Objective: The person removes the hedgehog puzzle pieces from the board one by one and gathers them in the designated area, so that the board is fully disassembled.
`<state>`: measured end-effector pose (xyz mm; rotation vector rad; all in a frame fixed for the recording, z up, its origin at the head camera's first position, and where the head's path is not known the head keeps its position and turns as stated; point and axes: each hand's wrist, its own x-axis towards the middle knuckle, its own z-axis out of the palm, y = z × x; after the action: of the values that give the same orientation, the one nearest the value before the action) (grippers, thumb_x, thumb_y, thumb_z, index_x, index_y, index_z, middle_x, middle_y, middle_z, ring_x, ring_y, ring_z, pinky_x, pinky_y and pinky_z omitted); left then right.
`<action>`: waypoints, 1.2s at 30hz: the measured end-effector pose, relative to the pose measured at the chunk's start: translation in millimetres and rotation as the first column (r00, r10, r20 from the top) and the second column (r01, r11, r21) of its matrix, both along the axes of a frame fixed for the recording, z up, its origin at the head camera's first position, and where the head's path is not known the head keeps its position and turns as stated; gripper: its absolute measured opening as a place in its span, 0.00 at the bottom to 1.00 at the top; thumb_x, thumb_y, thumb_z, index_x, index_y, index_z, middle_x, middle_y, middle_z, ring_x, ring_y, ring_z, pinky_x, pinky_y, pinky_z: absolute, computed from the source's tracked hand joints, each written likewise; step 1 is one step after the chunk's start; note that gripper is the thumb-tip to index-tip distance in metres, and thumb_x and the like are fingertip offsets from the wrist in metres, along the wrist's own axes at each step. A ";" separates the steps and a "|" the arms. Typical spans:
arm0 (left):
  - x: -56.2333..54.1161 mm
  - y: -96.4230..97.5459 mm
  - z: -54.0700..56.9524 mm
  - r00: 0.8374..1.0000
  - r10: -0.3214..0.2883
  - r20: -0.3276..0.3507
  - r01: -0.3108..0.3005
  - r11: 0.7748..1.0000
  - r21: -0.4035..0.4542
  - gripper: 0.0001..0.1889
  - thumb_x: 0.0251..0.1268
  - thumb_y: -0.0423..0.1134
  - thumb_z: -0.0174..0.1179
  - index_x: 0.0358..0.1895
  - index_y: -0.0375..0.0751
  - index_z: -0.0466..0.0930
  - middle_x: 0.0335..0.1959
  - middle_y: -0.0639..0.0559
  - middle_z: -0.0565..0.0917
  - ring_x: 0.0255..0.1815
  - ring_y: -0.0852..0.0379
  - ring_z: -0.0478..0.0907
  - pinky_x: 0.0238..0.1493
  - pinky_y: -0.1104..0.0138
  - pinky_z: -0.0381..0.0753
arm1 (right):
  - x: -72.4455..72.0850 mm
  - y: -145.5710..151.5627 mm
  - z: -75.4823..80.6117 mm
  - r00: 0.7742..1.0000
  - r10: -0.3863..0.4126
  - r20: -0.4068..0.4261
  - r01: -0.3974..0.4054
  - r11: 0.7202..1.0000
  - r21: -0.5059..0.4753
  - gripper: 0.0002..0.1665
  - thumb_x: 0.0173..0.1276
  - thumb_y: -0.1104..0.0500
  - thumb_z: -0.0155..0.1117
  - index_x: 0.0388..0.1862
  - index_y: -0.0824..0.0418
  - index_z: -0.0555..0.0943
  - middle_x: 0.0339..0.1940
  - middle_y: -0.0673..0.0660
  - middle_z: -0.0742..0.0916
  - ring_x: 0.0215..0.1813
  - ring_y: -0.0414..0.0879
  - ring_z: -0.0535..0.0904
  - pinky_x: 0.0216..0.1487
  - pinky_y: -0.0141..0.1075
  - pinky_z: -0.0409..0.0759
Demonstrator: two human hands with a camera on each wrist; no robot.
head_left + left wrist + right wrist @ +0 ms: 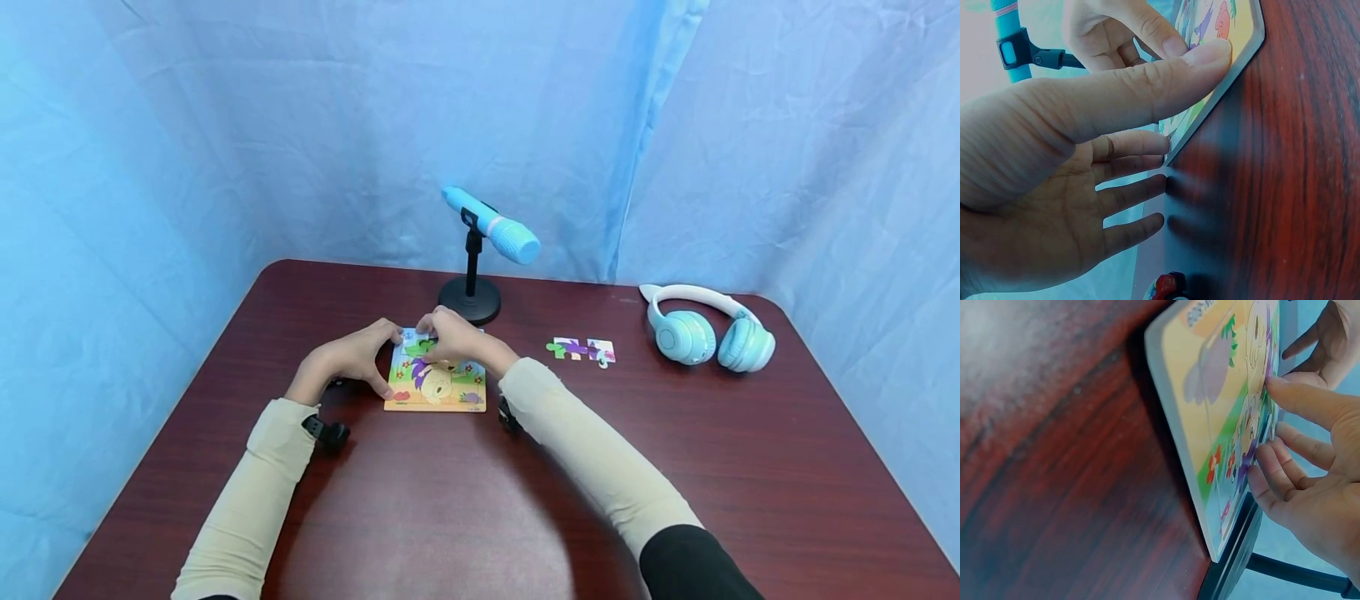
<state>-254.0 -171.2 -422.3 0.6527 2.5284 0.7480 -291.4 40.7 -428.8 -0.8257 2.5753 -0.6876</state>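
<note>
A jigsaw puzzle board (435, 402) with a cartoon figure, flowers and fruit lies flat on the table. My left hand (348, 354) spans its left edge; in the left wrist view the thumb (1166, 81) presses on the printed face near a corner, and the other fingers stretch out toward the far side. Over the upper middle of the board is my right hand (459, 340). Seen from the right wrist, its thumb and bent fingers pinch a thin puzzle piece (1271, 427) at the board's surface. Most of that piece is hidden by the fingers.
Two puzzle pieces (567, 348) lie to the right of the board. Close behind it stands a blue microphone (502, 233) on a black stand (470, 300). Blue and white headphones (686, 337) rest at the table's back right. Blue cloth (337, 150) hangs behind the table.
</note>
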 end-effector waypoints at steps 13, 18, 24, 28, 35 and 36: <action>0.5 -0.6 0.0 1.000 0.005 0.004 -0.005 1.000 -0.010 0.44 0.48 0.41 0.82 0.66 0.29 0.66 0.67 0.36 0.66 0.69 0.40 0.64 0.73 0.46 0.67 | 3.6 -2.4 -0.1 0.989 -0.007 -0.145 0.020 0.996 0.092 0.29 0.67 0.53 0.73 0.65 0.60 0.81 0.58 0.58 0.81 0.59 0.51 0.74 0.65 0.48 0.75; 0.5 -0.3 0.3 1.000 0.006 0.003 -0.006 1.000 -0.015 0.44 0.48 0.41 0.82 0.66 0.30 0.66 0.66 0.36 0.66 0.69 0.41 0.65 0.73 0.46 0.67 | 6.4 0.4 -0.1 0.981 0.007 -0.194 0.021 0.990 0.141 0.30 0.67 0.50 0.73 0.66 0.57 0.81 0.59 0.56 0.82 0.59 0.51 0.72 0.68 0.54 0.67; 0.2 -0.5 0.7 1.000 0.008 0.003 -0.008 1.000 -0.024 0.44 0.49 0.41 0.81 0.67 0.30 0.66 0.66 0.36 0.66 0.69 0.41 0.65 0.73 0.46 0.67 | 4.7 9.7 -0.3 0.979 0.036 -0.198 -0.012 0.993 0.121 0.29 0.67 0.51 0.72 0.65 0.57 0.81 0.58 0.55 0.81 0.56 0.50 0.70 0.64 0.51 0.67; 0.1 -0.5 0.5 1.000 0.005 0.000 -0.005 1.000 -0.021 0.44 0.49 0.40 0.81 0.66 0.29 0.66 0.66 0.36 0.66 0.69 0.41 0.65 0.72 0.46 0.68 | 1.6 19.4 -1.2 0.977 0.047 -0.206 -0.027 0.994 0.102 0.27 0.67 0.53 0.72 0.65 0.57 0.82 0.56 0.56 0.82 0.54 0.49 0.69 0.61 0.48 0.68; 0.6 -0.4 -0.3 1.000 0.005 -0.012 -0.005 1.000 -0.026 0.44 0.48 0.40 0.81 0.66 0.29 0.66 0.66 0.36 0.66 0.69 0.41 0.64 0.72 0.46 0.68 | -0.5 40.6 0.8 0.978 0.050 -0.202 -0.032 0.995 0.094 0.27 0.67 0.54 0.72 0.64 0.57 0.82 0.57 0.56 0.81 0.56 0.50 0.69 0.59 0.46 0.67; 0.9 -0.4 -0.3 1.000 0.006 -0.013 -0.006 1.000 -0.026 0.43 0.48 0.40 0.81 0.66 0.29 0.66 0.66 0.36 0.66 0.69 0.41 0.64 0.72 0.47 0.68 | -0.7 43.7 1.4 0.979 0.050 -0.200 -0.032 0.995 0.091 0.27 0.67 0.54 0.72 0.64 0.57 0.83 0.57 0.57 0.81 0.56 0.50 0.68 0.58 0.46 0.67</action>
<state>-253.2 -171.6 -422.6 0.6438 2.5485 0.7144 -292.0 84.4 -427.4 -0.9620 2.7367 -0.4971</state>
